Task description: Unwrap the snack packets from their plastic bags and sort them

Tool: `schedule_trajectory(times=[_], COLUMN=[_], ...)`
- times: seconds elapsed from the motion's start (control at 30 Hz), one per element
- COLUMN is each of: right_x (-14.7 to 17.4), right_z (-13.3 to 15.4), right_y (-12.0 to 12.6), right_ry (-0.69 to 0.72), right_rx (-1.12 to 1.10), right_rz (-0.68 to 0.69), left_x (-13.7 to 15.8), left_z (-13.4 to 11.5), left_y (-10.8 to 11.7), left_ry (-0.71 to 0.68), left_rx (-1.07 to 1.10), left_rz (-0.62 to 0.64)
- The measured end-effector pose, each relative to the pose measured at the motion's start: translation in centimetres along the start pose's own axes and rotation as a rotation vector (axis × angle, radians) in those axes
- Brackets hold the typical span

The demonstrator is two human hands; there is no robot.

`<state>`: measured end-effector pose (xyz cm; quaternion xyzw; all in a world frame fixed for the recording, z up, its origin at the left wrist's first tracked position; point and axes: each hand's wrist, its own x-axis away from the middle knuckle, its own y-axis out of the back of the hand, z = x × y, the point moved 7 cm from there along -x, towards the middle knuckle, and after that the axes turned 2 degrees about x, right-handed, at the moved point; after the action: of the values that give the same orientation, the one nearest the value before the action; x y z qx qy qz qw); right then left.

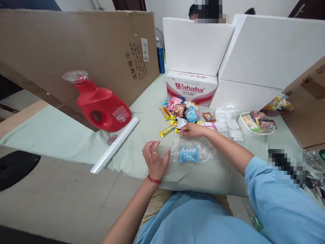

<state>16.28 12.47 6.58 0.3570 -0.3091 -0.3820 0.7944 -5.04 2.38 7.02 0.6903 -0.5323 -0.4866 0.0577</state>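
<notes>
A light-blue snack packet (189,155) lies on a crumpled sheet of clear plastic film (207,153) at the table's front edge. Left of the film, my left hand (156,160) is held with thumb and fingers apart and nothing in it. My right hand (191,130) reaches over to the near side of a heap of small wrapped snacks, fingers bent down and drawn together; what they grip, if anything, is hidden. Close to its fingertips lie a yellow snack stick (168,130) and a white packet (181,122). A brown packet (180,110) and a blue packet (191,114) sit farther back.
A red detergent jug (104,101) and a white roll (115,145) are on the left. Behind the heap stands a Wahaba box (192,88). Bundled clear plastic (225,117) and a white bowl (256,131) of snacks are at right. Large cardboard (83,51) walls the left.
</notes>
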Motion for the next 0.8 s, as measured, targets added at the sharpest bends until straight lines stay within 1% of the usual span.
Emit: schedule_trajectory(times=[0.07,0.17,0.23,0.3,0.37,0.43,0.5,0.53,0.6,0.67,0.73,0.8], right_x=[-0.8,-1.8,-2.4,-2.7,-2.7,-2.2,-1.2,-0.6,0.9,2.5,4.1,5.6], right_z=[-0.4,-0.8,-0.8,-0.6,-0.3,0.1,0.7,1.1,2.2,3.6,5.2,6.7], right_y=[-0.2,-0.5,-0.6,-0.6,-0.7,-0.7,-0.5,-0.4,-0.3,-0.8,-2.4,-4.7], right_ry=[-0.066,-0.127,-0.148,-0.149,-0.139,-0.125,-0.087,-0.060,-0.019,-0.011,-0.026,-0.039], right_rx=[0.035,0.080,0.100,0.107,0.104,0.100,0.088,0.081,0.079,0.118,0.199,0.304], right_rz=[-0.045,-0.098,-0.118,-0.120,-0.113,-0.109,-0.130,-0.155,-0.228,-0.279,-0.248,-0.150], left_x=[0.3,0.4,0.1,-0.5,-1.1,-1.4,-1.6,-1.8,-1.9,-2.0,-1.9,-2.0], left_z=[0.0,0.5,0.9,1.5,2.2,2.8,3.2,3.3,3.6,3.8,4.0,4.2], left_y=[-0.6,-2.2,-3.3,-4.6,-6.1,-7.7,-8.8,-9.0,-9.2,-9.1,-9.0,-8.5], left_ry=[0.013,0.069,0.117,0.198,0.311,0.408,0.453,0.462,0.467,0.477,0.488,0.494], left_rx=[0.022,0.086,0.096,0.071,0.041,0.001,-0.042,-0.061,-0.072,-0.055,-0.024,0.023], left_rz=[0.024,0.087,0.131,0.205,0.343,0.533,0.674,0.707,0.714,0.691,0.658,0.609])
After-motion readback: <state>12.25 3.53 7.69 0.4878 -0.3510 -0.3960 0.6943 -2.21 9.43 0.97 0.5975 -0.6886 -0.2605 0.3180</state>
